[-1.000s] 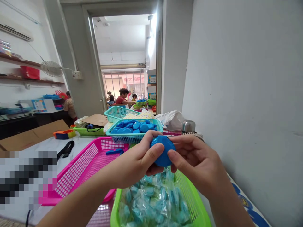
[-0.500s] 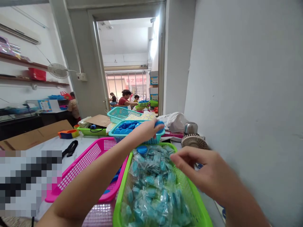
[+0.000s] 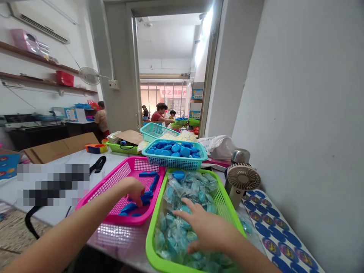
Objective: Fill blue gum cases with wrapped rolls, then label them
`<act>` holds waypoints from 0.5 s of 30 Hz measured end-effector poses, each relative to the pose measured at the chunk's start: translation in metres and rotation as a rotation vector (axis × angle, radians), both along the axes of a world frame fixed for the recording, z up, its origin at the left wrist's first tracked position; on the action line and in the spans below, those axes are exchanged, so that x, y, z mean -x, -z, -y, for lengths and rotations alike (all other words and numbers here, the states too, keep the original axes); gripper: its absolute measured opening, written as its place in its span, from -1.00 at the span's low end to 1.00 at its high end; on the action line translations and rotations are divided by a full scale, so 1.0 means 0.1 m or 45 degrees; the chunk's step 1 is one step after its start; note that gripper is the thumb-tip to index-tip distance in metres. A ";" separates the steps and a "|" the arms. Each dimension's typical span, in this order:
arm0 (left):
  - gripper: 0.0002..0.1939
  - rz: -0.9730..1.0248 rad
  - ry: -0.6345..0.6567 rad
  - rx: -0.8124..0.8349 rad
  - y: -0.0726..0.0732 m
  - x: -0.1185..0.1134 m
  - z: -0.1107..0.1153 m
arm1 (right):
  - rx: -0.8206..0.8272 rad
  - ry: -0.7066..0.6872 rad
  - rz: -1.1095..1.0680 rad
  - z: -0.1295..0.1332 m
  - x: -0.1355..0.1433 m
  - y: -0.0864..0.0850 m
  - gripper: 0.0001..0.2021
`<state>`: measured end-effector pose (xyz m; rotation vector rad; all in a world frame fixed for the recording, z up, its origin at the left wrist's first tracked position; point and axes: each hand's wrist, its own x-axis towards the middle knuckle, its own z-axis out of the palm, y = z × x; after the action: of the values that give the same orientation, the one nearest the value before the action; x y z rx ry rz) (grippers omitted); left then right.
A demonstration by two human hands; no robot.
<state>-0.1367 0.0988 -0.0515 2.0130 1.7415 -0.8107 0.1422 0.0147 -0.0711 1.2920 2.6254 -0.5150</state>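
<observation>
My left hand (image 3: 134, 189) reaches down into the pink basket (image 3: 98, 189), fingers curled and pressed against a blue plastic piece (image 3: 146, 197). Other blue pieces (image 3: 128, 208) lie around it there. Over the green basket (image 3: 227, 197) is my right hand (image 3: 199, 225), fingers spread and holding nothing. Beneath it are many small turquoise items in clear bags (image 3: 196, 185). A single round blue case (image 3: 178, 175) rests on the bags at the far end. Behind stands a turquoise basket (image 3: 173, 162) heaped with round blue cases (image 3: 167, 148).
A small fan (image 3: 243, 177) and a sheet of round stickers (image 3: 273, 227) are to the right by the wall. A white plastic bag (image 3: 220, 146) lies behind. At left are a black strap (image 3: 98, 164) and cardboard (image 3: 61, 148). People sit beyond the doorway.
My left hand has gone from over the turquoise basket, where it held a blue case, down into the pink basket. My right hand has moved left over the bags, its fingers now spread.
</observation>
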 end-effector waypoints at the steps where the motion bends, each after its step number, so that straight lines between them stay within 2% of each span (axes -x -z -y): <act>1: -0.66 -0.022 0.022 0.006 0.11 0.05 0.03 | 0.018 -0.025 0.048 0.00 0.02 0.05 -0.02; 4: -0.64 -0.015 0.119 -0.052 0.31 0.13 0.10 | 0.062 -0.113 0.057 -0.06 0.13 0.18 -0.01; 7: -0.64 0.043 0.176 -0.104 0.37 0.16 0.15 | 0.110 -0.236 0.013 -0.15 0.20 0.26 -0.13; 10: -0.70 0.155 0.177 -0.133 0.34 0.22 0.17 | 0.137 -0.302 -0.078 -0.23 0.20 0.28 -0.43; 13: -0.73 0.351 0.136 -0.192 0.23 0.33 0.19 | 0.140 -0.269 -0.249 -0.27 0.16 0.26 -0.74; 15: -0.72 0.537 0.091 -0.291 0.11 0.38 0.22 | 0.149 -0.209 -0.399 -0.29 0.12 0.20 -0.78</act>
<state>-0.1745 0.0765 -0.0627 2.2031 1.5771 -0.1846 0.1299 0.0439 -0.0915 1.0216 2.8656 -0.8924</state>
